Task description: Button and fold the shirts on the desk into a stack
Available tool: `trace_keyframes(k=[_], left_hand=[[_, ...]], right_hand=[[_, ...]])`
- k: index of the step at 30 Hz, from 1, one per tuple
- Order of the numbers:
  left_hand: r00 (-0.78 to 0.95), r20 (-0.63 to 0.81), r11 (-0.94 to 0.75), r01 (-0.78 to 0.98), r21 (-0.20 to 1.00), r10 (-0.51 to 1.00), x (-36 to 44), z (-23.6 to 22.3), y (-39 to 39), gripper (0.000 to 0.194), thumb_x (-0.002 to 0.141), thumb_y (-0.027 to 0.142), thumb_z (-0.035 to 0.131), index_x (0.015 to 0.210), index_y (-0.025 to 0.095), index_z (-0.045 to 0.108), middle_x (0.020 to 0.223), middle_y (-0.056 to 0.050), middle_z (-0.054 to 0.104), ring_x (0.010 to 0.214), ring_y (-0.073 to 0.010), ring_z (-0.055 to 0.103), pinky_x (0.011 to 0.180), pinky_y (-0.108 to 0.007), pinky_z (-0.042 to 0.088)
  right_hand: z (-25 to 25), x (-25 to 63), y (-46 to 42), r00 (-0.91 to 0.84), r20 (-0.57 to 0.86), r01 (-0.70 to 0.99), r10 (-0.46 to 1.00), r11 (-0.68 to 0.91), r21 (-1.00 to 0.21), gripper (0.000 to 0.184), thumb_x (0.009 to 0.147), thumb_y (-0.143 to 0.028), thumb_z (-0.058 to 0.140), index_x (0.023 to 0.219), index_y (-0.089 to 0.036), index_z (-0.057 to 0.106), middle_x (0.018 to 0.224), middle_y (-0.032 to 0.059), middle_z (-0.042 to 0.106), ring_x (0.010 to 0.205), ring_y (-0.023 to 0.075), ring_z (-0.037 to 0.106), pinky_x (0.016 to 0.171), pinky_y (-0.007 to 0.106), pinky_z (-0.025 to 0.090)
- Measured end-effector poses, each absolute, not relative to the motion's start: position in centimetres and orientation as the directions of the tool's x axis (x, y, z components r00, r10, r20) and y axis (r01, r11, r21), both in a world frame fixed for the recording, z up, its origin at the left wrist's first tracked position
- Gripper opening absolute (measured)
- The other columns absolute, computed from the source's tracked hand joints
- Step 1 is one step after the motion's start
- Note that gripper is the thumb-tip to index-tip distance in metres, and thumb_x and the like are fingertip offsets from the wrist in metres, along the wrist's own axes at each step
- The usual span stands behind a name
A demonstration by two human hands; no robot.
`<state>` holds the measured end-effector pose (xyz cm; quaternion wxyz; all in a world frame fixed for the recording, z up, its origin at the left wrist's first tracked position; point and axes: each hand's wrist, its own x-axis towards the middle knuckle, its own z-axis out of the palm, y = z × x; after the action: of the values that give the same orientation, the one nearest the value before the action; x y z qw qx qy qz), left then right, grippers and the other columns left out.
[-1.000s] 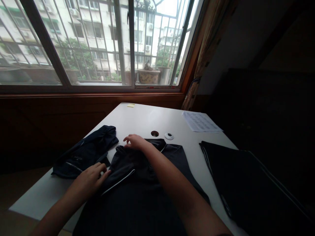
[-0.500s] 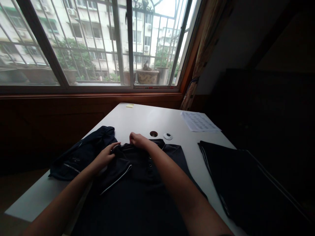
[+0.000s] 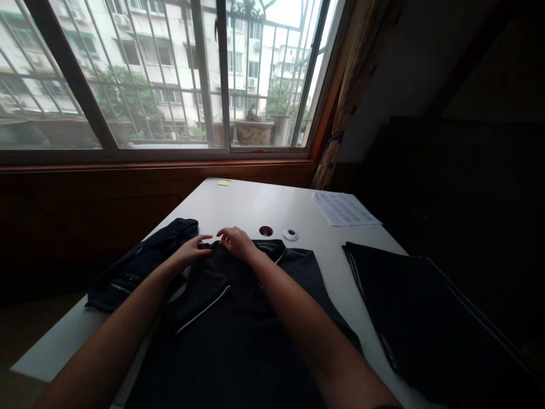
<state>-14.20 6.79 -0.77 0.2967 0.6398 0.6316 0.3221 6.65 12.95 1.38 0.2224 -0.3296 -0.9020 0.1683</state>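
A dark polo shirt (image 3: 238,341) with white piping on its sleeve edge and collar lies spread on the white table (image 3: 251,199). At the shirt's far left shoulder, my left hand (image 3: 193,250) touches the fabric with thumb and fingers apart. Just right of it, by the collar, rests my right hand (image 3: 235,241), its fingers spread and slightly bent over the shirt's far edge. My right forearm crosses over the shirt and hides part of its button placket. Left of the shirt lies a bunched dark blue garment (image 3: 140,267), partly behind my left forearm.
A folded dark garment (image 3: 426,318) covers the table's right side. Printed sheets (image 3: 344,209) lie at the far right, a yellow sticky note (image 3: 223,183) at the far edge. Beyond the shirt are a round cable hole (image 3: 266,231) and its white cap (image 3: 290,234). A barred window stands behind.
My left hand has moved from the sleeve up to the shoulder. My right hand pinched the shirt's edge near the collar, then its fingers opened. The shoulder fabric lies flatter now.
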Motion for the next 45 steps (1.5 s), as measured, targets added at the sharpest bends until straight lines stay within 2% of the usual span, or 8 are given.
trace_keyframes(k=[5,12,14,18,23,30,37,45], left_hand=[[-0.021,0.169,-0.083,0.809,0.582,0.985,-13.8,-0.7,7.1,0.027,0.082,0.030,0.060,0.104,0.018,0.070,0.104,-0.011,0.068,0.101,-0.0302,0.063,0.094,-0.042,0.046],[0.068,0.279,-0.166,0.925,0.343,0.958,-12.2,-0.6,6.6,0.031,0.095,0.035,0.046,0.108,0.017,0.068,0.113,-0.016,0.062,0.109,-0.0342,0.056,0.102,-0.048,0.039],[0.113,0.266,-0.197,0.929,0.314,0.957,-11.7,-0.4,7.5,0.035,0.096,0.042,0.046,0.110,0.019,0.067,0.112,-0.014,0.063,0.109,-0.0332,0.056,0.102,-0.048,0.040],[0.220,0.185,-0.269,0.913,0.307,0.958,-9.6,-0.2,10.5,0.044,0.091,0.052,0.054,0.121,0.021,0.063,0.114,-0.011,0.066,0.106,-0.0284,0.060,0.098,-0.041,0.045],[0.296,0.045,-0.294,0.895,0.335,0.954,-6.0,0.0,14.3,0.050,0.080,0.042,0.069,0.124,0.018,0.063,0.112,-0.012,0.068,0.099,-0.0249,0.065,0.092,-0.034,0.049],[0.289,-0.100,-0.231,0.893,0.386,0.952,-4.7,1.1,17.7,0.021,0.070,0.029,0.069,0.088,0.019,0.072,0.086,-0.004,0.074,0.081,-0.0213,0.068,0.070,-0.026,0.050],[0.120,0.008,-0.115,0.925,0.363,0.993,-7.6,0.8,21.2,0.024,0.075,0.031,0.060,0.093,0.017,0.069,0.090,-0.006,0.073,0.085,-0.0230,0.068,0.072,-0.027,0.050],[-0.113,0.166,0.063,0.957,0.282,0.980,-11.6,1.6,25.6,0.031,0.081,0.029,0.052,0.104,0.014,0.068,0.112,-0.017,0.068,0.106,-0.0310,0.063,0.088,-0.036,0.049]], right_hand=[[2.4,11.3,12.4,-0.576,0.334,0.635,0.746,0.666,-0.391,0.025,0.094,-0.019,0.058,0.118,-0.023,0.065,0.115,0.0061,0.065,0.110,0.0212,0.055,0.099,0.033,0.040],[2.9,26.3,8.0,-0.288,0.304,0.871,0.908,0.380,-0.310,0.034,0.092,-0.027,0.061,0.123,-0.012,0.059,0.120,0.0196,0.057,0.114,0.0331,0.054,0.101,0.044,0.039],[2.2,30.2,5.3,-0.187,0.157,0.945,0.970,0.221,-0.241,0.037,0.094,-0.036,0.058,0.123,-0.013,0.057,0.118,0.0188,0.059,0.110,0.0315,0.058,0.096,0.039,0.043],[1.1,34.7,-0.4,-0.124,-0.092,0.942,0.988,0.088,-0.325,0.049,0.094,-0.042,0.056,0.132,-0.013,0.049,0.106,0.0148,0.064,0.095,0.0266,0.065,0.082,0.032,0.045],[1.2,35.8,-6.1,-0.173,-0.275,0.828,0.946,-0.011,-0.560,0.070,0.082,-0.034,0.067,0.144,-0.021,0.036,0.084,0.0008,0.061,0.076,0.0207,0.062,0.066,0.028,0.041],[0.3,36.8,-7.2,-0.080,-0.180,0.641,0.980,-0.088,-0.763,0.050,0.083,-0.025,0.054,0.132,-0.025,0.043,0.089,-0.0017,0.052,0.078,0.0168,0.058,0.071,0.027,0.042],[0.7,36.6,0.9,-0.004,-0.137,0.672,0.991,-0.099,-0.734,0.047,0.085,-0.019,0.059,0.130,-0.023,0.046,0.087,-0.0023,0.056,0.077,0.0158,0.058,0.072,0.027,0.046],[4.7,34.2,8.9,-0.042,-0.169,0.683,0.985,-0.096,-0.724,0.036,0.096,-0.035,0.061,0.126,-0.017,0.058,0.127,0.0099,0.060,0.106,0.0235,0.063,0.089,0.045,0.055]])
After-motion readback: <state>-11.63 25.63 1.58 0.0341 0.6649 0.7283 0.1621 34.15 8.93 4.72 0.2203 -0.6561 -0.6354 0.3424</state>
